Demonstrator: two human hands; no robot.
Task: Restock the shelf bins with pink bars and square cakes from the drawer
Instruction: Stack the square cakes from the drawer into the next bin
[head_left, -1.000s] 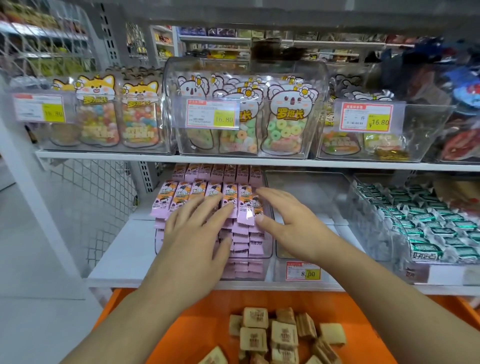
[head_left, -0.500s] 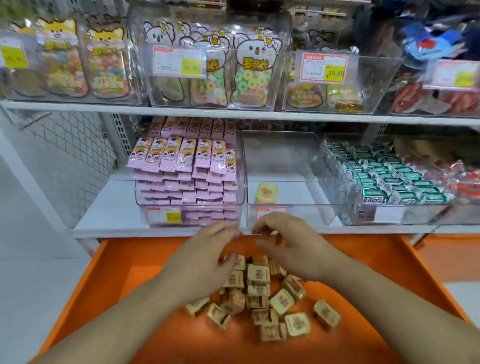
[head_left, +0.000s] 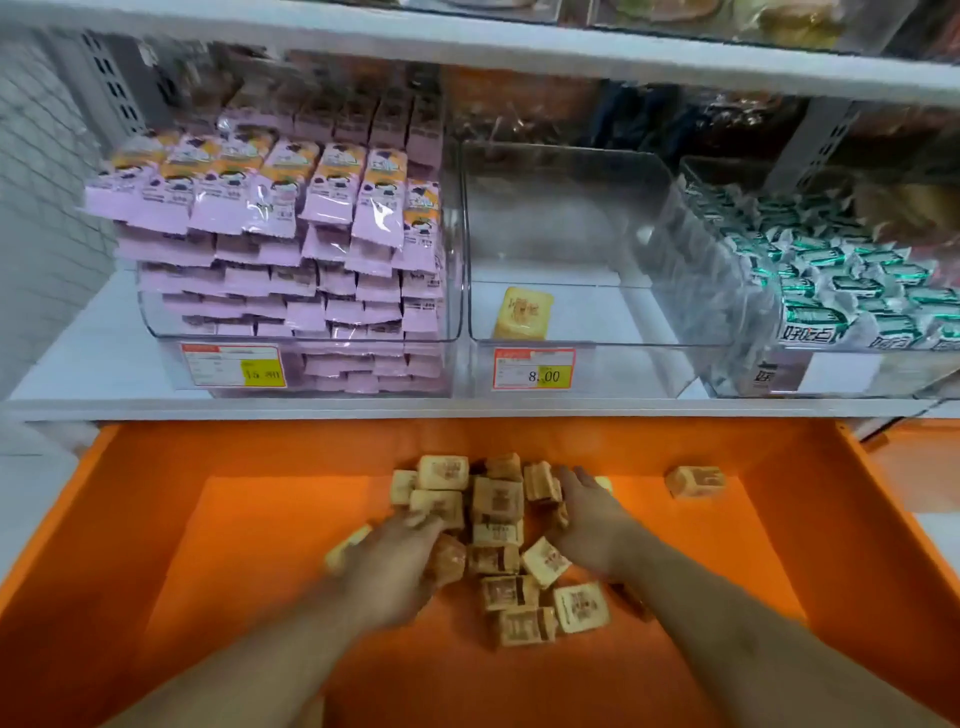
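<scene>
One cake in bin: middle bin holds a single square cake
Pink bars: stacked full
Hands: left hand and right hand cupped around drawer pile, grip unclear

Two bare forearms; left hand, right hand ungloved, no sleeves, jewellery visible.

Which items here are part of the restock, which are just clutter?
Job: square cakes piled in the orange drawer; middle bin holding one cake; pink bars bin; left hand and right hand in the pile.

Bystanders: green-wrapped snacks; price tags.
</scene>
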